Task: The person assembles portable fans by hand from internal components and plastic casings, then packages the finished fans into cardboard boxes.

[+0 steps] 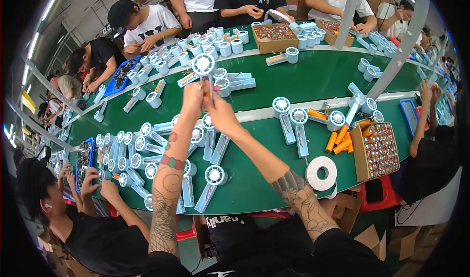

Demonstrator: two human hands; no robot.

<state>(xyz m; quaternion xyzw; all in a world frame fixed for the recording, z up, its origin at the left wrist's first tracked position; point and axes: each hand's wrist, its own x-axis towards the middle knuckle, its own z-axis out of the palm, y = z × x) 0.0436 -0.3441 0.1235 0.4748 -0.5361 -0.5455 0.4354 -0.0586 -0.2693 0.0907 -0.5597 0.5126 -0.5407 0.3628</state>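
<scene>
Straight ahead, over the green bench, both my hands are raised around one light blue handheld fan (203, 64), its round head up and its handle down. My left hand (194, 98) has its fingers closed on the handle from the left. My right hand (221, 113) closes on the same handle from the right, lower down. A bit of orange shows between my fingers, probably a battery cell in the handle; the fingertips hide most of it. Just beyond my hands, more light blue fans (241, 82) lie on the bench with open handles.
Rows of fan bodies (214, 176) lie around my forearms. To the right are loose orange battery cells (341, 141), a roll of white tape (321, 173) and a cardboard box of cells (360, 152). A pale rail (259, 114) crosses the bench. Co-workers sit left, right and opposite.
</scene>
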